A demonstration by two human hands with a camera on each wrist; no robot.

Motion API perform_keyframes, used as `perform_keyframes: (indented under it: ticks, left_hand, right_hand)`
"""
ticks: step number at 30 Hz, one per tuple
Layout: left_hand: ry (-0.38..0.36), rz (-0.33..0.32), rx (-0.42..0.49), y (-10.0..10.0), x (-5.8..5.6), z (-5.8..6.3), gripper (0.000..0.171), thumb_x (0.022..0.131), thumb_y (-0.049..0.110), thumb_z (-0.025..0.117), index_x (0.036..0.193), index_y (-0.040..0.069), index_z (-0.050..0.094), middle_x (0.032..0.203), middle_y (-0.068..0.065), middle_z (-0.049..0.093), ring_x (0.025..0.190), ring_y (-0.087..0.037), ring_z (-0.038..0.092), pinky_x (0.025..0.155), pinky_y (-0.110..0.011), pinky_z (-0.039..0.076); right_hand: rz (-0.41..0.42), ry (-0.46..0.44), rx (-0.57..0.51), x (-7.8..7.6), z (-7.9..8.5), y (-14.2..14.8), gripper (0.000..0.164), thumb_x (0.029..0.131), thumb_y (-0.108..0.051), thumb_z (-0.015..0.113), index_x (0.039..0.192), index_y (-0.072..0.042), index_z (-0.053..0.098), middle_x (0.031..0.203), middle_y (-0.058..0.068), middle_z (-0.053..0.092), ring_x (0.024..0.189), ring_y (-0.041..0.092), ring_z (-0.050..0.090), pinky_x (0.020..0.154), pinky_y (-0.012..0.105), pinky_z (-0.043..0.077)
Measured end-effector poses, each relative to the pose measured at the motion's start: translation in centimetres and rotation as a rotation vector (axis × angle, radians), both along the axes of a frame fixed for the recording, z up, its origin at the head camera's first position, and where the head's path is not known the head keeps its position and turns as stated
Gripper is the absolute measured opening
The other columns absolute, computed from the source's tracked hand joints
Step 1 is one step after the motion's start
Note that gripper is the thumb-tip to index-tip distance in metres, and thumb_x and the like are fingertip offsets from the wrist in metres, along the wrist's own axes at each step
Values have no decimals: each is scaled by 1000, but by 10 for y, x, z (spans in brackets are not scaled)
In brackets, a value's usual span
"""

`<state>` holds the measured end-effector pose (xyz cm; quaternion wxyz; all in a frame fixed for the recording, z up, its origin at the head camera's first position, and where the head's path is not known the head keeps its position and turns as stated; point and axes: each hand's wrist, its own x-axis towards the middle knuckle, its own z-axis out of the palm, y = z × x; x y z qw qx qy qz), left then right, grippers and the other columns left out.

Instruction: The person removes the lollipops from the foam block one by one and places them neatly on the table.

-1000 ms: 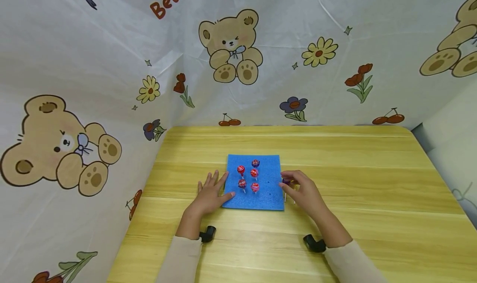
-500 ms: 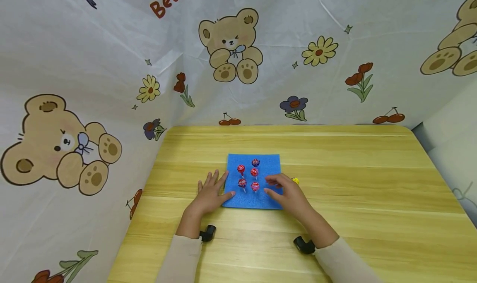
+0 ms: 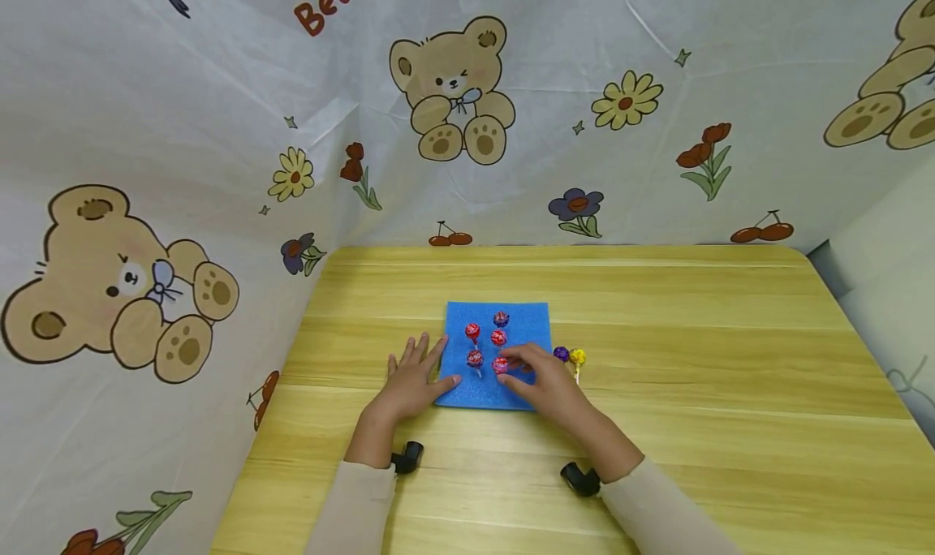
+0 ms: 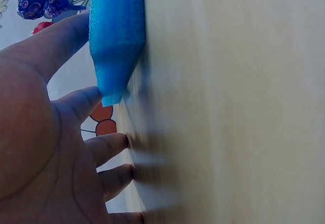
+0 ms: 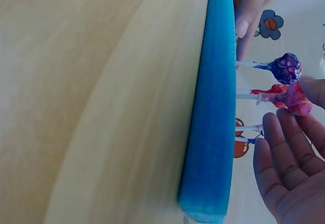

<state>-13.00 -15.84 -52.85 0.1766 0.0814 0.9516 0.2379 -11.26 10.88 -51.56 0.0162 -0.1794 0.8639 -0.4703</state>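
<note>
A blue foam block [image 3: 456,394] lies on the table with several lollipops standing in it by their sticks. Against its left side rests my left hand [image 3: 409,389], fingers spread, with thumb and index finger touching the foam edge [image 4: 118,16]. Thumb and fingertips of my right hand [image 3: 548,385] are at the pink lollipop [image 3: 500,366] at the front right and pinch its wrapped head; the right wrist view shows that head [image 5: 297,99] between them, its stick still in the foam. Near it stand a dark red lollipop [image 3: 475,359] and a red one [image 3: 498,337].
A purple lollipop [image 3: 561,354] and a yellow lollipop [image 3: 578,357] lie on the wooden table [image 3: 694,360] just right of the foam. A bear-print cloth [image 3: 540,149] hangs behind and to the left. Farther back in the foam stands a dark purple-blue lollipop [image 3: 501,319].
My right hand has left the purple lollipop beside the foam and moved left over the block to the pink lollipop. My left hand stays in place.
</note>
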Motion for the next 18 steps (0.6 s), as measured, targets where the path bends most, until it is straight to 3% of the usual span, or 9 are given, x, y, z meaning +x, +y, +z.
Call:
perform_keyframes:
  ticks: [18]
  left_hand:
    - [-2, -1, 14, 1, 3, 5, 80, 98, 59, 56, 163, 32, 19, 172, -11, 7, 159, -38, -3, 121, -71, -4]
  right_hand:
    - [-9, -57, 10, 0, 1, -1, 31, 95, -24, 73, 123, -13, 69, 110, -4, 69, 103, 17, 68, 93, 41, 58]
